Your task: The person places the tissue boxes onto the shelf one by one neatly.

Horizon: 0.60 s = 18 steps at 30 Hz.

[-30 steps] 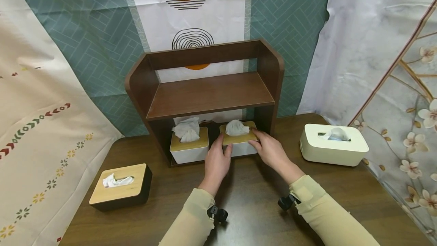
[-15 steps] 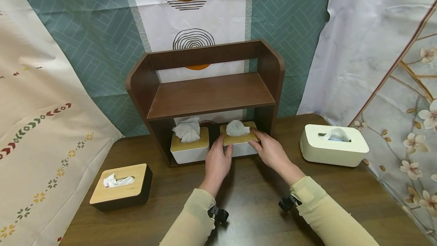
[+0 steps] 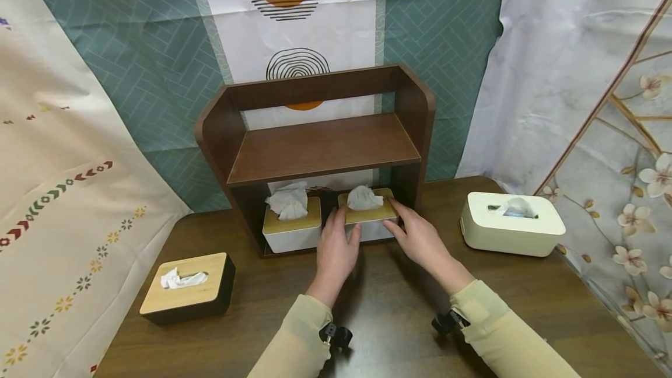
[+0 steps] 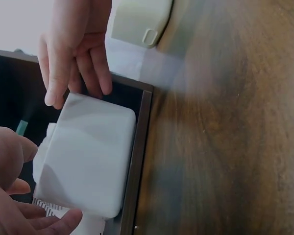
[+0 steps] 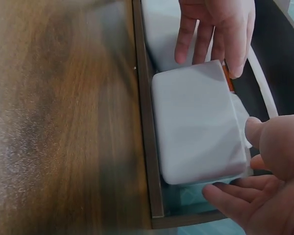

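A white tissue box (image 3: 371,230) with a wood-coloured lid and a tuft of tissue stands in the right part of the brown shelf's (image 3: 325,143) lower compartment. My left hand (image 3: 334,249) is at its left side, between it and a similar tissue box (image 3: 291,239). At the right side is my right hand (image 3: 422,239). Both hands have loosely extended fingers close about the box. In the left wrist view the box's white front (image 4: 90,152) shows between the hands, neither curled round it. Whether fingertips still touch its sides, I cannot tell.
A black tissue box (image 3: 184,287) with a wooden lid lies on the table (image 3: 399,331) at the left. A cream tissue box (image 3: 511,232) stands to the right of the shelf. Patterned cloths hang behind and at both sides.
Both hands have loosened slightly about the right-hand tissue box, and the right hand has shifted a little outward. The box stays in its place. The head view has tilted slightly.
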Each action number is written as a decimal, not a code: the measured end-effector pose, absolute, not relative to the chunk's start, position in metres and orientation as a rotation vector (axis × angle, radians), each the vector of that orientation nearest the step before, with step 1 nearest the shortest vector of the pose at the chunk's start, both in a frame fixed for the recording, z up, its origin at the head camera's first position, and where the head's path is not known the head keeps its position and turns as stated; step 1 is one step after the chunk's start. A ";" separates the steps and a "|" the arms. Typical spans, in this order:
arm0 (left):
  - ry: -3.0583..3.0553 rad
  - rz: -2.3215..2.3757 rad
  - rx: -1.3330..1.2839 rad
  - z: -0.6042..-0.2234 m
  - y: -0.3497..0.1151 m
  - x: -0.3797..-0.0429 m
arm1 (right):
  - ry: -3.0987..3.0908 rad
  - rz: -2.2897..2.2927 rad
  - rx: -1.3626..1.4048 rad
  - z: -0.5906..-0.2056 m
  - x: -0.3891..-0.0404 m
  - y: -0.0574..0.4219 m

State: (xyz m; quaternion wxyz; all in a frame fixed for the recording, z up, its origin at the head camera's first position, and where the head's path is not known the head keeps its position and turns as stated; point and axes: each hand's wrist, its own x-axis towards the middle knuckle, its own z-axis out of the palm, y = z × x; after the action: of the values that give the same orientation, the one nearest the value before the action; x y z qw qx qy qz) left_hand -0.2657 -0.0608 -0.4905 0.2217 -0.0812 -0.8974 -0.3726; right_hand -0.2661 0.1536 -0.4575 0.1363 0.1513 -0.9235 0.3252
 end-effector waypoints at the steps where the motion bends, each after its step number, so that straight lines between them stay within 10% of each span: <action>1: -2.494 -1.044 -0.223 -0.481 -0.060 -0.258 | -2.678 0.946 0.438 -0.457 -0.263 0.155; 18: -2.520 -0.982 -0.303 -0.456 -0.051 -0.222 | -2.667 0.872 0.425 -0.444 -0.222 0.177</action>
State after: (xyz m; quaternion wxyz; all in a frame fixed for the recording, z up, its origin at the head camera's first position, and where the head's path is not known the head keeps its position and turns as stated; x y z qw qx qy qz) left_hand -0.2215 -0.0513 -0.4563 0.2086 -0.1091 -0.9055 -0.3530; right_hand -0.2218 0.1771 -0.4443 0.1515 0.1479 -0.9289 0.3037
